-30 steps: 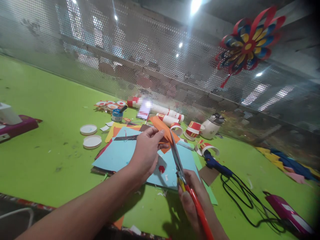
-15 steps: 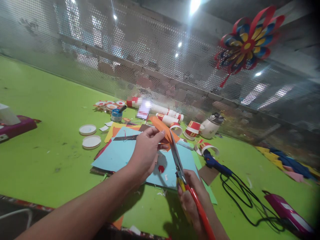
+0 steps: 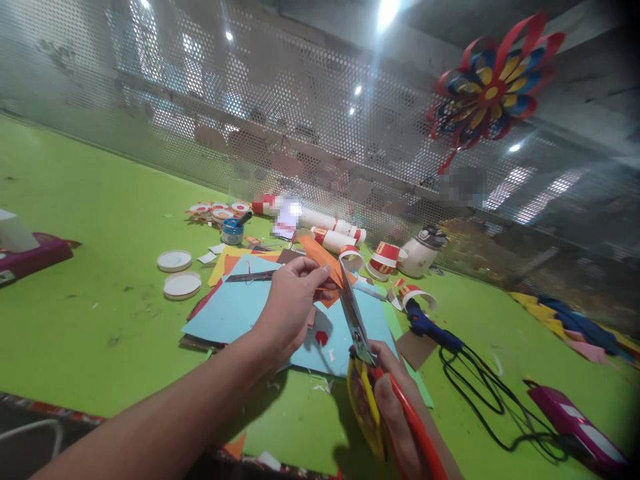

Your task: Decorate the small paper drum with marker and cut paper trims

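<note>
My left hand [image 3: 295, 293] pinches a folded piece of orange paper [image 3: 320, 257] between thumb and fingers above the stacked sheets. In my right hand [image 3: 395, 393] is a pair of scissors [image 3: 356, 320] with red and yellow handles, its blades pointing up at the orange paper's right edge. The handles are spread; whether the blades are cutting into the paper I cannot tell. Below both hands lies a light blue sheet [image 3: 225, 320] on a pile of coloured paper. A small red paper piece [image 3: 321, 339] and white scraps rest on it.
A blue glue gun [image 3: 430, 327] with a black cable lies on the right, by a purple box [image 3: 575, 423]. Behind the paper stand cut paper cups [image 3: 384, 260], a white jar [image 3: 424, 252] and a blue pot [image 3: 233, 231]. White lids [image 3: 182, 285] lie left on the green table [image 3: 100, 320].
The scissor handles have spread further apart, with the yellow one swinging left. My left hand and the orange paper have hardly moved.
</note>
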A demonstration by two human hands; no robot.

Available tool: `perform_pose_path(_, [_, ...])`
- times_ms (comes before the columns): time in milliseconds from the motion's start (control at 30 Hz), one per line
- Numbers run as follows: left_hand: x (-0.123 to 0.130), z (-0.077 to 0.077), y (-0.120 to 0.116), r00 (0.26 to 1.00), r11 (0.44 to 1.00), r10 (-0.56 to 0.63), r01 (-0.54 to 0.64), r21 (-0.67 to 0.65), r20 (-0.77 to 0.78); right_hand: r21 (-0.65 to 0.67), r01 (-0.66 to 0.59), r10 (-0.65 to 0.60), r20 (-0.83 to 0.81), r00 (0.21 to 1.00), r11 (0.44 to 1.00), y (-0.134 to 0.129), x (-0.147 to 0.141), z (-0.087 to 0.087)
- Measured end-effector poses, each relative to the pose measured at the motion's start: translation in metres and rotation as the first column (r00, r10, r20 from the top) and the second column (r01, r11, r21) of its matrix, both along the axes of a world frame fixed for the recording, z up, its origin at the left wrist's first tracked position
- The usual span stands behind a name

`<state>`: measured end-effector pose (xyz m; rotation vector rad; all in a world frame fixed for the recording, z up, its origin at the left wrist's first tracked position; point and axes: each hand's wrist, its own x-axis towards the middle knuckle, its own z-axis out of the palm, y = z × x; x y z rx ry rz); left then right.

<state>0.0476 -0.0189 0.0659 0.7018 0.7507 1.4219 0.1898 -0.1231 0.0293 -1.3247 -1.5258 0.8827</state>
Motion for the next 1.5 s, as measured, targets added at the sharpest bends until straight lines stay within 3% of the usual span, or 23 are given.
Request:
perform_pose_path(200, [0.001,-0.003,0.000,1.000,1.000,-0.012,0.012,0.018,0.017,-0.066,0.022,-0.029,-0.100,0.995,0.998,-0.003,-0.004,0.000])
perform_pose_path(367, [0.003,-0.007,0.000,0.999,0.997,-0.026,0.024,0.077,0.024,-0.186,-0.042,-0.009,-0.262,0.965,0.982,-0.005,-0.003,-0.008])
perform_pose_path(567, [0.004,-0.006,-0.002,0.999,0.995,-0.023,0.018,0.095,0.045,-0.207,-0.097,0.026,-0.319,0.947,0.974,-0.003,0.001,-0.015])
perform_pose_path(867, [0.004,-0.004,-0.005,0.997,0.996,-0.026,0.020,0.088,0.069,-0.159,-0.073,0.013,-0.348,0.937,0.985,-0.001,-0.002,-0.022])
perform_pose_path(1500, [0.000,-0.005,-0.002,0.992,0.994,-0.071,0.062,0.086,0.107,-0.216,-0.056,-0.030,-0.375,0.927,0.975,-0.004,-0.006,-0.019])
